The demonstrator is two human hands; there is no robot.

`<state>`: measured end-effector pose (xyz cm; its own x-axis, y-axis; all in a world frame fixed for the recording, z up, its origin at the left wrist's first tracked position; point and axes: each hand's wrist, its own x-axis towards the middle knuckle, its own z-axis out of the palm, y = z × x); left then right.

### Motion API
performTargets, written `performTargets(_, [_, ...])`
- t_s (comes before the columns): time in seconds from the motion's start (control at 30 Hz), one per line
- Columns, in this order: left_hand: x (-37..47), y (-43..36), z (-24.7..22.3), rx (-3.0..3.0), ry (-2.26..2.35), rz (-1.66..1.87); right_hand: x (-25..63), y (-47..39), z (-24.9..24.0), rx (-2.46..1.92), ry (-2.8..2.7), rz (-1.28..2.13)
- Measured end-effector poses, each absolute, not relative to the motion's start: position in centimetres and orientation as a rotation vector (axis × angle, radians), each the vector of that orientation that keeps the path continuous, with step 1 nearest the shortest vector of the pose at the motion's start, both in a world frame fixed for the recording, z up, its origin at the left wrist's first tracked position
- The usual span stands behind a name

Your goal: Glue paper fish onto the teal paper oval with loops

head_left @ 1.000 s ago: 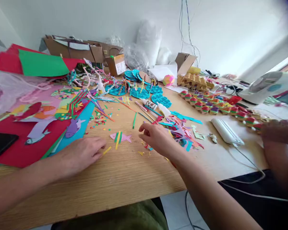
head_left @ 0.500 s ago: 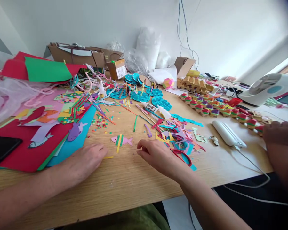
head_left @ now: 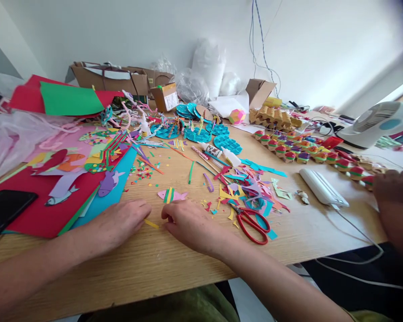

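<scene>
My left hand [head_left: 126, 219] pinches a yellow strip [head_left: 152, 223] near my curled right hand [head_left: 192, 225], whose grip I can't tell; red scissors [head_left: 241, 211] lie aside, presumably leaving both free.

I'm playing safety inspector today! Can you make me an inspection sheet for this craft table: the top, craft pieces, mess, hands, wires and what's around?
Surface: wood-look table; scraps lie on it.
Craft pieces: pink striped paper fish, just beyond the right hand; yellow strip, between the hands.
Clutter: coloured paper scraps, with red-handled scissors at their near edge.
Left hand: fingertips at the yellow strip's end; grip cannot be told.
Right hand: fingers curled near the strip's other end; grip hidden.
Cables: white cord loops from a white device past the table edge; thin wires hang by the wall.
Surroundings: cardboard boxes and plastic bags at the back; another person's hand at the far right.
</scene>
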<state>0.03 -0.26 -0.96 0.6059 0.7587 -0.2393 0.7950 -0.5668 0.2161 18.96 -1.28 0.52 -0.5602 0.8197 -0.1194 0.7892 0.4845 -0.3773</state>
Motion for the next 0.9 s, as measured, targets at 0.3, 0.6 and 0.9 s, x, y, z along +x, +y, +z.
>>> performTargets(0.3, [-0.5, -0.1, -1.3, 2.504, 1.223, 0.017, 17.4, -0.4, -1.5, -1.335, -2.662, 0.551])
performTargets(0.6, [0.8, -0.8, -0.2, 2.247, 1.143, 0.173, 19.1, -2.2, -0.3, -1.344, -2.522, 0.604])
performTargets(0.9, [2.5, -0.2, -0.3, 2.165, 0.945, 0.285, 21.7, -4.3, -1.0, -1.206, -2.171, 0.563])
